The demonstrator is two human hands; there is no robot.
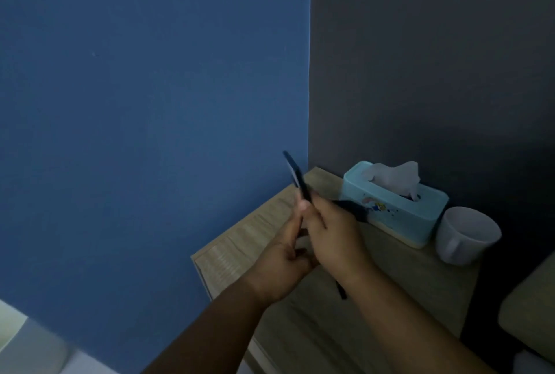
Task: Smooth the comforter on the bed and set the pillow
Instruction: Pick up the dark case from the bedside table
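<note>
Both hands meet over a wooden bedside table (240,247). My left hand (282,262) and my right hand (333,232) hold a thin dark object (295,177), seemingly a pair of glasses. One dark arm sticks up to the left, and another part points right toward the tissue box. A further dark strip shows below my right wrist. At the lower right edge is an olive padded surface (531,310); whether it is the pillow or the comforter I cannot tell. The rest of the bed is out of view.
A light blue tissue box (399,217) with a tissue sticking out stands at the back of the table. Right of it is a white mug (465,235). A blue wall is on the left and a dark grey wall behind.
</note>
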